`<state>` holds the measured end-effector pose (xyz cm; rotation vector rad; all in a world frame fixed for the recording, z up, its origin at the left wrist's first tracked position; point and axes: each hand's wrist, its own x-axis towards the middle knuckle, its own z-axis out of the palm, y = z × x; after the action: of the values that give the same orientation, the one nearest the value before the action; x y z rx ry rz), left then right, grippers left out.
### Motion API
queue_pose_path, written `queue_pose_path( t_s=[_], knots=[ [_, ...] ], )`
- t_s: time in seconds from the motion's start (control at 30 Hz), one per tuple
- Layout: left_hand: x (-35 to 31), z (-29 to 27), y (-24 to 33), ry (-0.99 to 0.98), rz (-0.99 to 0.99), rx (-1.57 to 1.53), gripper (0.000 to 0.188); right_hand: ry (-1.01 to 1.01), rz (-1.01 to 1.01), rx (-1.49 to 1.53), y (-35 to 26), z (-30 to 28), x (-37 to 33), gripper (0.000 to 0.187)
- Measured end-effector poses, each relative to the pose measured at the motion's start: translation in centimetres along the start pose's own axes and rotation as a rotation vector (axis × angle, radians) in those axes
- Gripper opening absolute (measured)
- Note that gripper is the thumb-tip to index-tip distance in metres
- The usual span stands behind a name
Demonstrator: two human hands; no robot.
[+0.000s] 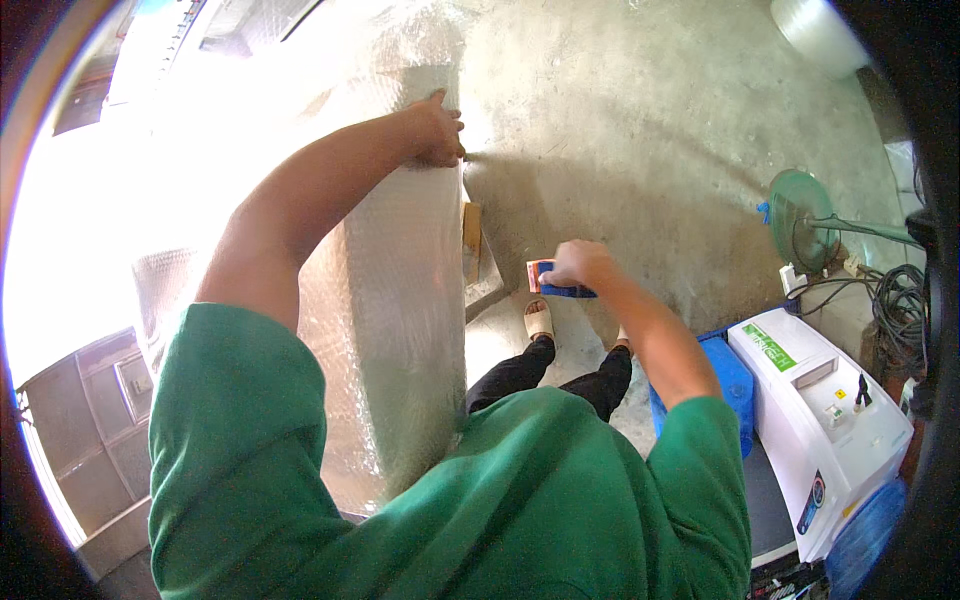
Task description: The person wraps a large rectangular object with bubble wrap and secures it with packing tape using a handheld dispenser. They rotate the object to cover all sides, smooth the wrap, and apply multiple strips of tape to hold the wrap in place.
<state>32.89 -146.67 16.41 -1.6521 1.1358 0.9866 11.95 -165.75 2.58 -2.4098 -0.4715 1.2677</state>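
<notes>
Left hand (437, 135) spread on a bubble-wrapped package (405, 270), contents hidden, right hand (578, 262) gripping a blue-and-orange object (572, 292)

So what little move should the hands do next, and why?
Maybe bring the right hand toward the bubble wrap: it grips a blue-and-orange thing out over the floor, apart from the bubble wrap, while the left hand is at the bubble wrap's edge.

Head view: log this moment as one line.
left hand: on bubble-wrapped package | right hand: grip closed on blue-and-orange item | green fan: right side of view
</notes>
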Motion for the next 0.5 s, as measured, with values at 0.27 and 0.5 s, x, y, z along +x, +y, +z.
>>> queue_pose_path(
  t_s=[0.27,0.5],
  knots=[
    [2.5,-0.3,-3.2,-0.092,0.206,0.016,0.05,0.052,-0.608,0.623,-3.8,-10.1,-4.2,0.084],
    [3.8,1.4,-4.1,0.082,0.185,0.227,0.057,-0.086,-0.754,0.459,-10.9,-18.0,-2.0,0.088]
  ],
)
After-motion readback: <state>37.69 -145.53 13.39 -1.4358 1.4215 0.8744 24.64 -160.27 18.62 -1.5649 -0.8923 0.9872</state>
